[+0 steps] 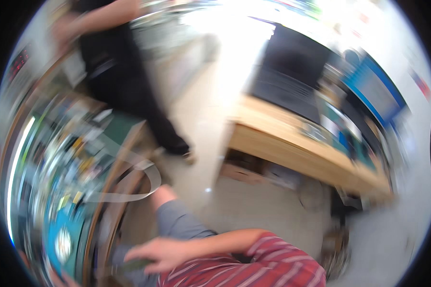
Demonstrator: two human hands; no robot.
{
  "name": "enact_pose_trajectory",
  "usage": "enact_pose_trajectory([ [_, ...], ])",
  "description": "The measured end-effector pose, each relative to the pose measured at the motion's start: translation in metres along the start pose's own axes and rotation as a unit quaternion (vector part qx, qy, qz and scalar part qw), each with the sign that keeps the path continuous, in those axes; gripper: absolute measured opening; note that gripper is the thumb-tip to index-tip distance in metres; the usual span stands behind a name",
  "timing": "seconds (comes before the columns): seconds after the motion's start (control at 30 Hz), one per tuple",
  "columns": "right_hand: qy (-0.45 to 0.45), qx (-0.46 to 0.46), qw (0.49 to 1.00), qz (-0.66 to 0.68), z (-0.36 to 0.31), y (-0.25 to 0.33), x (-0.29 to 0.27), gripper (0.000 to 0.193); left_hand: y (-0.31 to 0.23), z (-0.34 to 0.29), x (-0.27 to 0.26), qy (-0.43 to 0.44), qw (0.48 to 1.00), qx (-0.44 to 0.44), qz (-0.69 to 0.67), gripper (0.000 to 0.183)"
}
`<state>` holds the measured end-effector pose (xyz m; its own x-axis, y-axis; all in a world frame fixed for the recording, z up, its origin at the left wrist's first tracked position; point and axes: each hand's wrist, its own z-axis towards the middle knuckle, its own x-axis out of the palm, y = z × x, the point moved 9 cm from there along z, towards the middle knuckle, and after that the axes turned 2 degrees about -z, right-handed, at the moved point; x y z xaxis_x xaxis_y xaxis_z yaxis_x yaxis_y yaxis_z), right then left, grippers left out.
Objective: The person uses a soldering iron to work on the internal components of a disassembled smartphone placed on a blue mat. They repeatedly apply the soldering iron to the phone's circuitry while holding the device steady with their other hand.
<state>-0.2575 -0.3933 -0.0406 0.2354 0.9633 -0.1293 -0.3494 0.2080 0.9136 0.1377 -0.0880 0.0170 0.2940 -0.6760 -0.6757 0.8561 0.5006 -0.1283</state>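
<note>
My right hand (164,253) is in front of my body, above my grey shorts (179,217), with its fingers toward the left. A dark green, flat-looking thing (138,264) shows between its fingers and thumb; blur hides what kind it is. At the lower left rim is a small part of my left hand (64,279), smeared by motion, near a blue-green mat (57,227) on the cluttered bench. Whether it holds anything cannot be made out. A pale, clear strip (129,195) curves out over the bench's wooden edge beside my knee.
A person in black trousers (124,81) stands at the upper left, beyond the bench. To the right is a wooden desk (292,138) with an open black laptop (287,81) and a blue-lit monitor (376,91). Boxes (242,173) lie beneath it on the pale floor (254,210).
</note>
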Motion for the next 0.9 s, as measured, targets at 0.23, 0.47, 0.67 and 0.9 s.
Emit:
enact_pose_trajectory([
  [0.23, -0.062, 0.217, 0.941, -0.254, 0.070, 0.024, -0.106, 0.065, -0.065, 0.018, 0.033, 0.007, 0.989, -0.151, 0.000, 0.043],
  [0.47, 0.143, -0.037, 0.844, -0.515, 0.249, 0.037, -0.012, 0.061, -0.051, -0.009, 0.044, 0.005, 0.955, -0.289, -0.060, 0.036],
  [0.67, 0.297, -0.082, 0.793, -0.526, 0.313, -0.015, 0.065, 0.060, -0.052, -0.010, 0.045, 0.011, 0.952, -0.292, -0.089, 0.044],
  [0.9, 0.261, 0.005, 0.842, -0.471, 0.340, -0.047, 0.055, 0.062, -0.059, 0.003, 0.053, 0.089, 0.957, -0.256, -0.099, 0.056],
])
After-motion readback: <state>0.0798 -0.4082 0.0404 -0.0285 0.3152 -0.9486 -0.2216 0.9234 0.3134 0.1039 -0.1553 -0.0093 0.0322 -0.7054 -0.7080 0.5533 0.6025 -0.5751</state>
